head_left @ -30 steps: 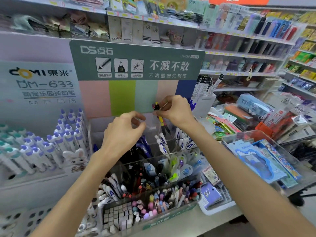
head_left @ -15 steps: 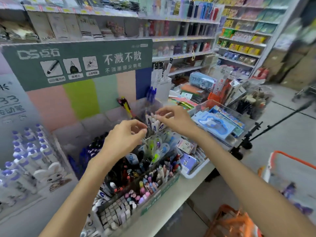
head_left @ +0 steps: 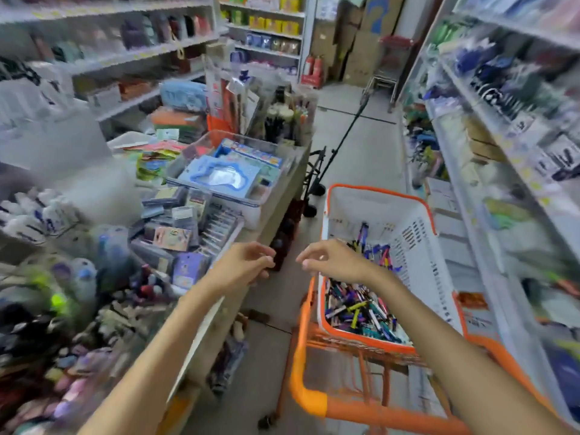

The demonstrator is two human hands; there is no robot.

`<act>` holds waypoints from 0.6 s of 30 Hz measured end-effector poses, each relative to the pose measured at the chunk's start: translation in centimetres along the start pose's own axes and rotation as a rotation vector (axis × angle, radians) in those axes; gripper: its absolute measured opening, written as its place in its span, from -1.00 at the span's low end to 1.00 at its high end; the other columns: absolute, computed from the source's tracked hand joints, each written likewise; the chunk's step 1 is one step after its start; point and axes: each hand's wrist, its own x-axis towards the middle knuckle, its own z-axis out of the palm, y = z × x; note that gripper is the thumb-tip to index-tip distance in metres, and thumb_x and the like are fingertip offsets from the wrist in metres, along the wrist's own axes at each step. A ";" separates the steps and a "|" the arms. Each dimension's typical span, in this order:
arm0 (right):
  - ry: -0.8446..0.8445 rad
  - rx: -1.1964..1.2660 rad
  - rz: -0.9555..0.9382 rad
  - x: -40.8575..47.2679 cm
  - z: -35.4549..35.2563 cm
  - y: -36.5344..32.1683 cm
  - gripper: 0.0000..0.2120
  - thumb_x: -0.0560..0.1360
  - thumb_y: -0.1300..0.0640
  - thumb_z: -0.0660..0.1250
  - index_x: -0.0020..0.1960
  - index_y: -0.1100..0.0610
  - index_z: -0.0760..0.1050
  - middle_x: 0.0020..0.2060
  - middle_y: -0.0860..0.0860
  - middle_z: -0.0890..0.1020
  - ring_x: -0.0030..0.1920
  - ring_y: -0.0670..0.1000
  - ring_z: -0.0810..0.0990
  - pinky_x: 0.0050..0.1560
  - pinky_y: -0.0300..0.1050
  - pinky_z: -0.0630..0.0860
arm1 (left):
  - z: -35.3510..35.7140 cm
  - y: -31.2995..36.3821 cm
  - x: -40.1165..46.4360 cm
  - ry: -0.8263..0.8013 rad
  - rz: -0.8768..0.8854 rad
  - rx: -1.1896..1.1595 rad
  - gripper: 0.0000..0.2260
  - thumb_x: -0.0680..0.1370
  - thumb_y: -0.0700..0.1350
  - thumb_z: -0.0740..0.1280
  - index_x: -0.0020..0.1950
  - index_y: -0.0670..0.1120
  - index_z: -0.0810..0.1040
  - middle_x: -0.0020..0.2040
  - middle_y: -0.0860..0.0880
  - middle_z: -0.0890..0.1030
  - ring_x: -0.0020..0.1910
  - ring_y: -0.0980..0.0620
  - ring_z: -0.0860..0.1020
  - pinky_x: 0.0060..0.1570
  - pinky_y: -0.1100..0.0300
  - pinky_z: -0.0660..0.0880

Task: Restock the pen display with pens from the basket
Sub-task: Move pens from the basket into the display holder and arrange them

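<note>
I am watching the view swing away from the pen display (head_left: pixel 103 312), which half a second ago was filling the middle of the frame and is now smearing off toward eight o'clock, too blurred to read compartment by compartment. The yellow-and-black pen that the right hand was pinching a second ago is no longer in either hand. I am reading that as one pen delivered and a trip back for more getting under way.

The basket (head_left: pixel 411 233), white with an orange rim, is now sitting at four o'clock on an orange cart (head_left: pixel 370 409), with a loose heap of pens (head_left: pixel 361 306) covering its floor.

The right hand (head_left: pixel 332 262) is hovering just above the basket's near left rim, fingers loosely curled, thumb and forefinger a little apart, gripping nothing and not yet touching any pen. The left hand (head_left: pixel 243 266) is hanging at about six o'clock, beside the edge of the display counter (head_left: pixel 273 196), fingers softly bent and likewise carrying nothing; whether it is brushing the counter edge I cannot tell.
</note>
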 end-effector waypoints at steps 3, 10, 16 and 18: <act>0.032 0.009 0.079 -1.9 -2.4 6.6 -0.82 0.54 0.21 0.30 0.10 0.19 0.60 -0.08 0.11 0.68 -0.10 0.03 0.64 0.01 -0.15 0.54 | 6.5 1.3 3.8 -0.083 0.019 0.025 -0.88 0.58 -0.22 0.28 0.08 -0.12 0.56 -0.12 -0.21 0.65 -0.33 0.13 0.56 -0.53 0.44 0.36; -0.014 0.058 0.219 -3.7 -6.4 18.9 -0.80 0.57 0.16 0.27 0.13 0.16 0.60 -0.20 -0.04 0.60 -0.16 -0.05 0.58 0.02 -0.11 0.51 | 18.1 2.4 9.9 -0.157 -0.104 0.052 -0.91 0.57 -0.21 0.28 0.00 -0.08 0.57 -0.22 -0.07 0.60 -0.33 0.13 0.54 -0.36 0.30 0.45; -0.066 0.066 0.294 -2.8 -6.3 26.8 -0.79 0.59 0.13 0.23 0.16 0.12 0.57 0.16 0.09 0.59 0.07 0.02 0.56 0.08 -0.16 0.43 | 24.2 0.5 13.3 -0.202 -0.206 0.172 -0.78 0.61 -0.22 0.21 0.21 -0.20 0.55 0.09 -0.17 0.60 0.03 -0.08 0.59 -0.09 0.22 0.49; -0.098 0.066 0.320 -2.1 -5.4 28.7 -0.79 0.60 0.15 0.23 0.17 0.12 0.57 0.23 0.11 0.56 0.14 0.07 0.56 0.09 -0.15 0.44 | 25.5 -0.6 14.1 -0.217 -0.227 0.255 -0.72 0.61 -0.21 0.19 0.29 -0.21 0.52 0.22 -0.16 0.57 0.14 -0.09 0.56 0.04 0.20 0.44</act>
